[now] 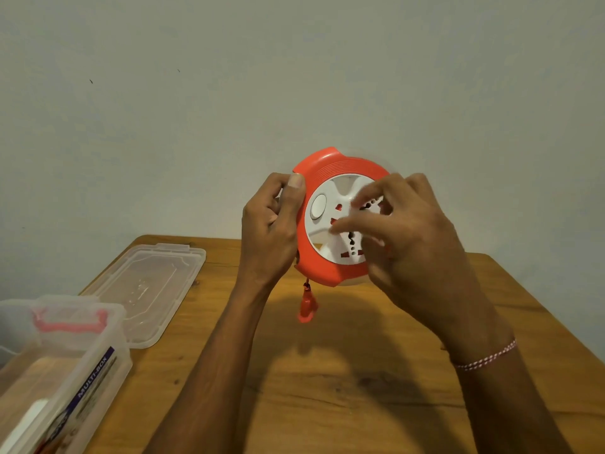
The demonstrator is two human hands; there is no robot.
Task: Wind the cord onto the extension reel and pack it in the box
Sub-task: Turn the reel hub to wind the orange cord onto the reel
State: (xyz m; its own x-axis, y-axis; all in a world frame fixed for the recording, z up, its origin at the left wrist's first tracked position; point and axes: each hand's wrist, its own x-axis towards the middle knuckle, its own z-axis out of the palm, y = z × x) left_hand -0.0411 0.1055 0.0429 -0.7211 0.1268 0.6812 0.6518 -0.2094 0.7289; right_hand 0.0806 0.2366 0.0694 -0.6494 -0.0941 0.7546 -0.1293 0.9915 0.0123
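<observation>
A round orange extension reel [319, 172] with a white socket face is held up above the wooden table, its face turned toward me. My left hand [271, 224] grips its left rim, thumb on the orange edge. My right hand [406, 237] is blurred and has its fingers pressed on the white centre disc [322, 224]. An orange plug [306, 308] dangles on a very short bit of cord below the reel. The clear plastic box [98, 362] labelled MULTI-BOX stands open at the lower left.
The box's clear lid [147, 290] lies flat on the table [343, 388] behind the box. A pink handle [68, 322] shows on the box's far end. A plain wall rises behind the table. The table's right edge runs diagonally at the right.
</observation>
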